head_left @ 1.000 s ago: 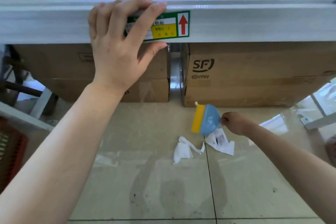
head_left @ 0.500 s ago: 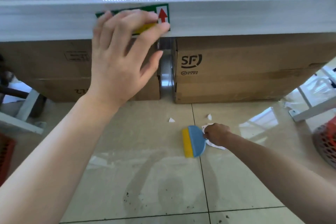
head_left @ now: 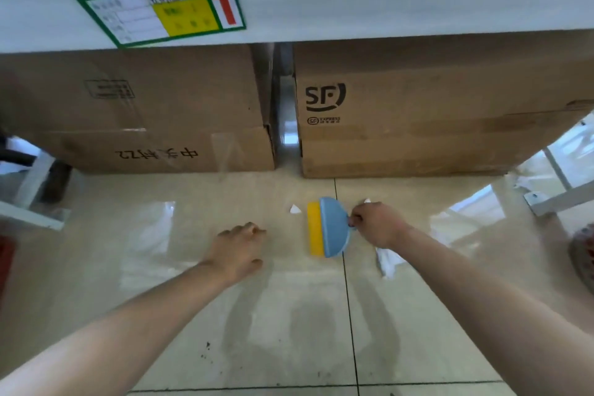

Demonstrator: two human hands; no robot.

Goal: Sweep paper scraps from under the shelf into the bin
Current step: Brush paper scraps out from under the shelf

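The right hand (head_left: 374, 223) is closed on the small handle of a little blue dustpan (head_left: 334, 227) with a yellow edge (head_left: 315, 228). The fingers pinch the handle tight. The dustpan rests on the floor (head_left: 289, 315), and its yellow edge points toward the left hand.

The left hand (head_left: 236, 251) is low over the floor, a little way from the yellow edge. Its fingers are curled under and it holds nothing.

A tiny white paper scrap (head_left: 295, 209) lies on the floor just beside the top of the yellow edge. Another tiny scrap (head_left: 367, 201) peeks out just above the right hand. A bigger crumpled white paper (head_left: 387, 262) lies partly under the right wrist.

Behind the hands, two brown boxes sit on the floor under the white shelf (head_left: 385, 0). The left box (head_left: 144, 112) and the right box (head_left: 434, 106) have a thin gap between them. A green label (head_left: 160, 5) with a red arrow is stuck on the front of the shelf.
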